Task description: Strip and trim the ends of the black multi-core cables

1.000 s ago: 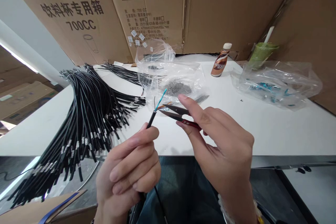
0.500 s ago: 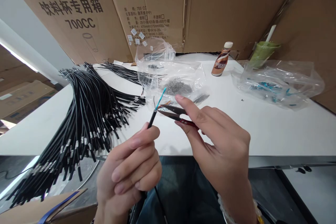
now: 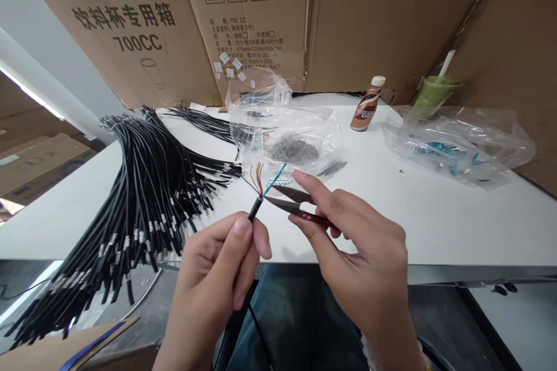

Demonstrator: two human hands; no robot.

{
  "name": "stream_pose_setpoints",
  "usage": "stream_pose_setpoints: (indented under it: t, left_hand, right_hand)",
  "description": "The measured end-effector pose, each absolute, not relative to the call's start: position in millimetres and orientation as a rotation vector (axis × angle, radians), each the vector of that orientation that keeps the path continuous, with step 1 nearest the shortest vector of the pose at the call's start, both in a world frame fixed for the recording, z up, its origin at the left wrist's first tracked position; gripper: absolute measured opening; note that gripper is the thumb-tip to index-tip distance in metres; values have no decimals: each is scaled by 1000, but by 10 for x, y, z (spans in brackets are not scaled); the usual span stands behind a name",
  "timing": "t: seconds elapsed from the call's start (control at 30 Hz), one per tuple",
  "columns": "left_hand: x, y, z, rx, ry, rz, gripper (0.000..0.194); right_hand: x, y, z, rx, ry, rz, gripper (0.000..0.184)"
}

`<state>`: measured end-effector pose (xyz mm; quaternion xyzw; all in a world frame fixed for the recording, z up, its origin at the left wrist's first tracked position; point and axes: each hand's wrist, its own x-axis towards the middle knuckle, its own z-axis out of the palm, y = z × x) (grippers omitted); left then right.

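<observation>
My left hand [image 3: 220, 269] pinches a black cable [image 3: 255, 208] near its stripped end, over the table's front edge. Several thin coloured wires [image 3: 263, 178] fan out of that end: orange, red, blue and a dark one. My right hand [image 3: 359, 255] holds small red-handled snips [image 3: 289, 202], its fingers wrapped round the handle. The open blades point left and sit right at the base of the coloured wires. The cable's other end drops out of sight below my left hand.
A big bundle of black cables [image 3: 139, 197] spills over the white table [image 3: 435, 208] at left. Clear plastic bags [image 3: 287, 133] lie behind my hands; another bag [image 3: 461, 142] lies at right. A brown bottle [image 3: 366, 105] and green cup [image 3: 433, 93] stand before cardboard boxes [image 3: 261, 17].
The left hand has shifted its grip from a fist to a fingertip pinch. The coloured wires now fan apart, where before mainly the blue one stood out. The snips stay at the cable end.
</observation>
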<state>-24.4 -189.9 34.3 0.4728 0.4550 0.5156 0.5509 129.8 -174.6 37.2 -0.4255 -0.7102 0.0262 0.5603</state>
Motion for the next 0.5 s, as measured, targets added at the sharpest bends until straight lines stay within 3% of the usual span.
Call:
stream_pose_setpoints:
  t: [0.5]
  left_hand:
    - [-110, -1964, 426, 1163, 1296, 1349, 39]
  right_hand:
    - [1296, -1779, 348, -1031, -1634, 120, 32]
